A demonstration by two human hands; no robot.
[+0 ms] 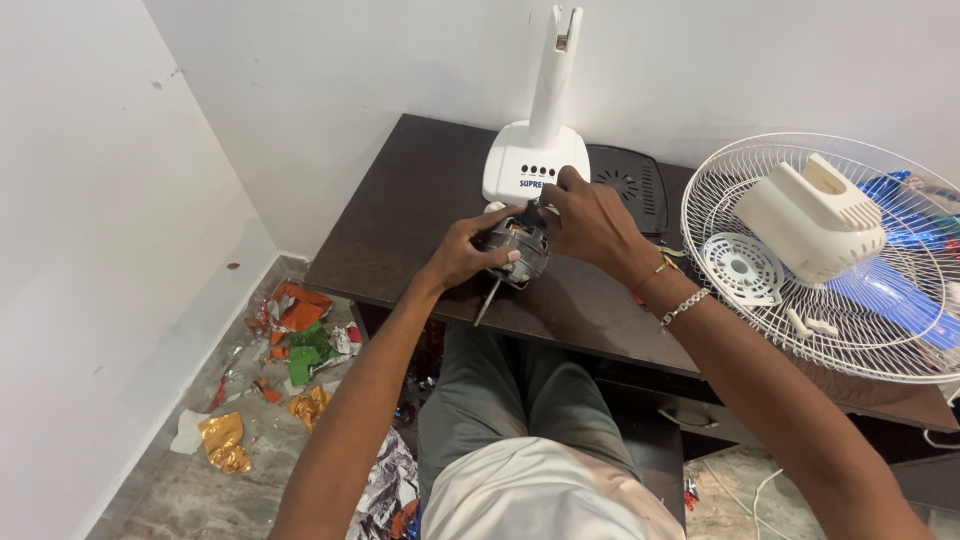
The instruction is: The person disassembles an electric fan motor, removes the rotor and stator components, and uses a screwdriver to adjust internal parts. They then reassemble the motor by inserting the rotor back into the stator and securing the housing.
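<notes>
Gripped in the left hand (462,252), the bare fan motor (517,250) is held over the dark table (400,210) edge, while the right hand (592,222) pinches its top. Disassembly is judged well advanced: the white grille (880,330), rear housing (810,222) and stand (540,140) are already set apart

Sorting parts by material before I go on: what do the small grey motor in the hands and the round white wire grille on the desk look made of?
The grey fan motor, with a bare shaft poking out, looks metal. The white wire grille looks like coated steel wire; thin, glossy rods suggest it.
</notes>
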